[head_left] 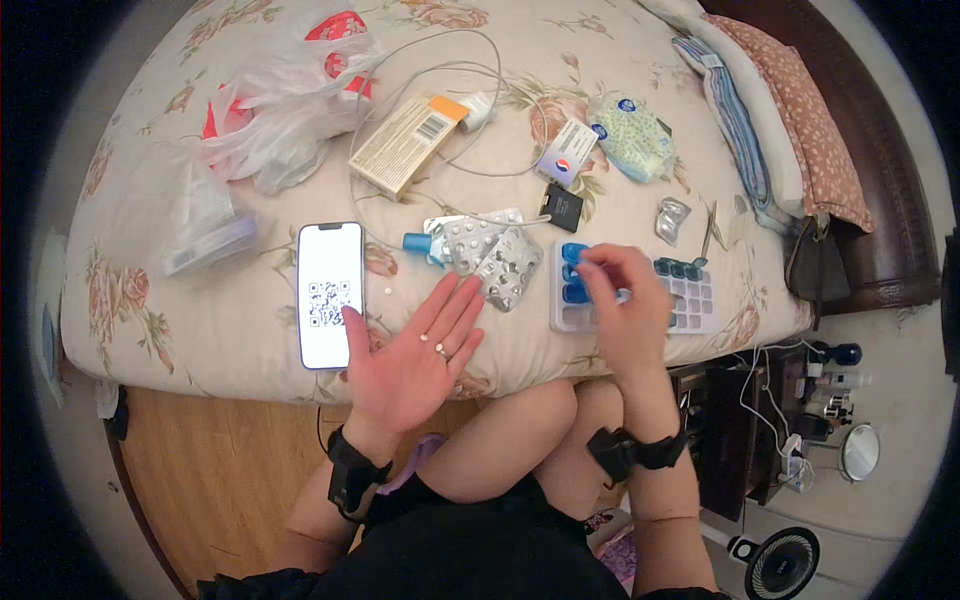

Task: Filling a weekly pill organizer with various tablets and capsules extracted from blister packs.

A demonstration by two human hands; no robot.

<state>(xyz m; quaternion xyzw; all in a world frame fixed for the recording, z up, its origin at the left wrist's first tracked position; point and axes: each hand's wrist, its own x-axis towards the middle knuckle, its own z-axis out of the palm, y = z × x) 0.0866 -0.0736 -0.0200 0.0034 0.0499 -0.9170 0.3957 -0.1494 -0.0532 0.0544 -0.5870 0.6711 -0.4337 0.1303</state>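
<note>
My left hand (409, 367) is held palm up, fingers extended, with two small white tablets (424, 337) resting near the base of its fingers. A ring sits on one finger. Over at the pill organizer (574, 319), the thumb and index finger of my right hand (634, 315) meet at a blue lid (575, 252) in the corner; the hand hides the organizer's middle. Dark green lids (679, 268) stand over its right part, beside uncovered compartments. Beyond my left fingertips lie blister packs (510, 270). A loose white tablet (388, 292) lies on the floral sheet.
Left of my hand lies a lit smartphone (319, 255) showing a printed-style code. Farther back are a medicine box (405, 150), a white bottle (476, 112), plastic bags (285, 112), a looped cable (499, 67), a small carton (568, 150), a wipes pack (634, 139) and crumpled foil (672, 220).
</note>
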